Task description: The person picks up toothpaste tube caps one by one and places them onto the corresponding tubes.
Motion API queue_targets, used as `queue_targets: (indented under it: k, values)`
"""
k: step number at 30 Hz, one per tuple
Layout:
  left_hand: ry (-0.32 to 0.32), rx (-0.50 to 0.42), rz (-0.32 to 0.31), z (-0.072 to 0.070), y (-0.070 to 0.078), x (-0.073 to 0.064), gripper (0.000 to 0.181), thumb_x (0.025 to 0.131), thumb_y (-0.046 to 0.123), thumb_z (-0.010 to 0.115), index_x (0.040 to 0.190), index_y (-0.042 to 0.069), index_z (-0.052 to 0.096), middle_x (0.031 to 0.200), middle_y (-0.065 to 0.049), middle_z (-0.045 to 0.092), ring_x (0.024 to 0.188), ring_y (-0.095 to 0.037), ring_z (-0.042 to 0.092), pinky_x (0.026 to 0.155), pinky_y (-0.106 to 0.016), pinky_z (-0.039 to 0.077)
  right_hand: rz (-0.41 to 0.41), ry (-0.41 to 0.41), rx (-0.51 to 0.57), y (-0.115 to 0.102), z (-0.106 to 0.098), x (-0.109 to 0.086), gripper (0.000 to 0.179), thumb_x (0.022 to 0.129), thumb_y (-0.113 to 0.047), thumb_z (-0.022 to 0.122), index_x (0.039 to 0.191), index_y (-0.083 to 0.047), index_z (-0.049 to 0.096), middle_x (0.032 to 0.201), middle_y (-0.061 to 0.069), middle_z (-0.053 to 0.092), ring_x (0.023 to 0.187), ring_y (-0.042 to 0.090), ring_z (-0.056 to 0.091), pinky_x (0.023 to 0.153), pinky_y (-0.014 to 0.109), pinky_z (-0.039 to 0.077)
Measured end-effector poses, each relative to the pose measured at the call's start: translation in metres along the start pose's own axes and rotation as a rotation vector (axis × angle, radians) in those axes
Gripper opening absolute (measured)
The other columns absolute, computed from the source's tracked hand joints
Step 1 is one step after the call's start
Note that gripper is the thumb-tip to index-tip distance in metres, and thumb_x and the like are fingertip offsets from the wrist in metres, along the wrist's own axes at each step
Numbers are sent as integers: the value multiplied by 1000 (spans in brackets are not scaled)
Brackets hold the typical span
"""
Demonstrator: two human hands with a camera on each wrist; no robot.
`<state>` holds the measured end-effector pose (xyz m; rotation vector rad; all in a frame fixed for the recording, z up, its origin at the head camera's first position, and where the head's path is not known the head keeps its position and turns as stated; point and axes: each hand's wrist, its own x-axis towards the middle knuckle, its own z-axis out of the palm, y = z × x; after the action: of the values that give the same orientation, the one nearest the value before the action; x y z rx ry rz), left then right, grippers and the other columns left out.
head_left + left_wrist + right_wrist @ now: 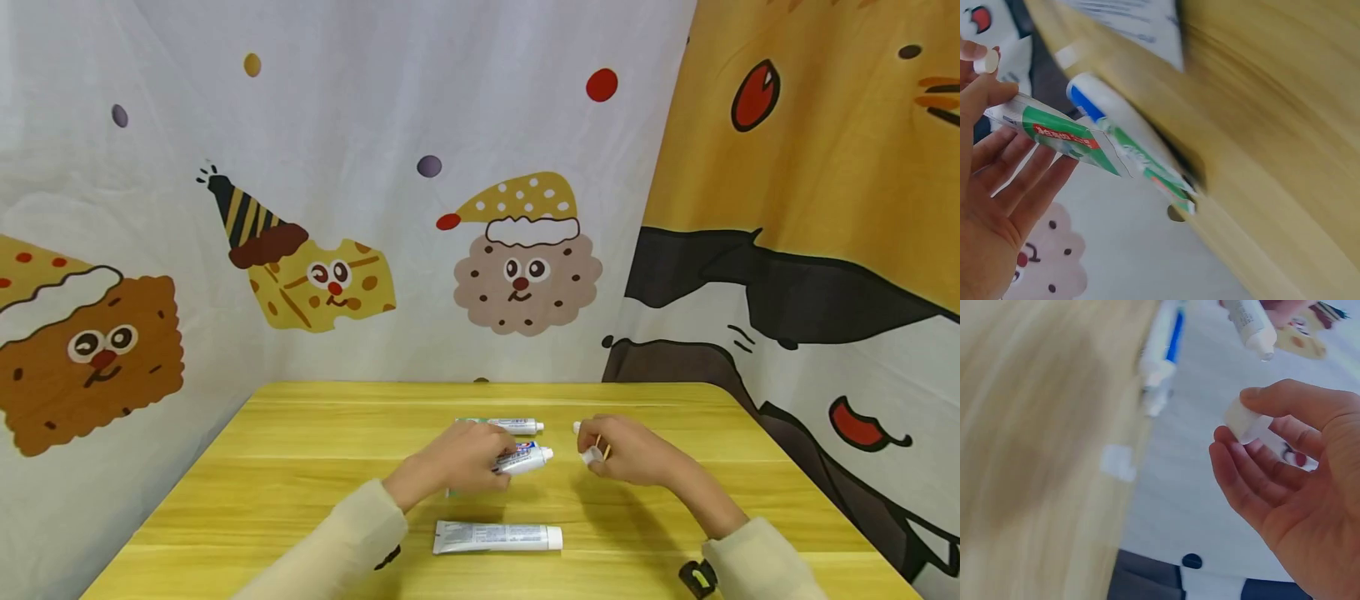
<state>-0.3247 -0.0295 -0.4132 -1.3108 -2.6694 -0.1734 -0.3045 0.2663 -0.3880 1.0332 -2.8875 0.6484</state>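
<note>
My left hand [468, 457] grips a toothpaste tube [1063, 134], white with a green band and red lettering, its bare nozzle pointing right. A white cap [1246, 420] is pinched between the thumb and fingers of my right hand [630, 450], a short way to the right of that nozzle. Behind the held tube, another toothpaste tube [517, 427] lies near the far side of the table with its narrow nozzle bare. Part of a blue-marked tube [1175, 337] shows beside it, mostly hidden by the left hand in the head view.
Nearest me on the wood-grain table [300, 467] lies a larger white toothpaste tube [495, 537] with its cap on. A loose white cap [1119, 462] rests on the table just past my right hand. A printed cloth [405, 100] hangs behind the table.
</note>
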Motion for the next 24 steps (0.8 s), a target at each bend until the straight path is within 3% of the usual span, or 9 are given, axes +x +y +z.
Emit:
queue_targets:
  k: [7, 14, 19, 24]
  values:
    - [112, -121, -54, -15, 6, -11, 25, 88, 32, 75, 109, 19, 72, 91, 12, 68, 59, 2, 42, 52, -15, 33, -14, 118, 129, -18, -12, -1, 21, 88, -5, 75, 107, -12, 72, 99, -2, 70, 81, 4, 62, 74, 26, 59]
    - [217, -215, -90, -19, 11, -20, 27, 89, 32, 76, 113, 20, 74, 98, 9, 74, 68, 3, 52, 56, -14, 40, -12, 220, 122, -34, -12, -4, 17, 89, -15, 80, 105, -16, 78, 103, -4, 74, 86, 4, 64, 76, 28, 59]
    - [252, -258, -101, -20, 13, -25, 25, 88, 30, 75, 111, 20, 74, 96, 9, 73, 72, 4, 57, 59, -14, 44, 14, 281, 163, -40, -12, -8, 15, 87, -23, 84, 99, -19, 76, 95, -7, 74, 82, 5, 64, 73, 26, 57]
    - [260, -258, -106, -21, 13, -28, 25, 88, 29, 76, 112, 20, 74, 95, 10, 73, 73, 4, 58, 59, -14, 45, -8, 304, 236, -42, -9, -8, 20, 87, -16, 83, 106, -16, 74, 103, -1, 75, 85, 5, 68, 77, 25, 60]
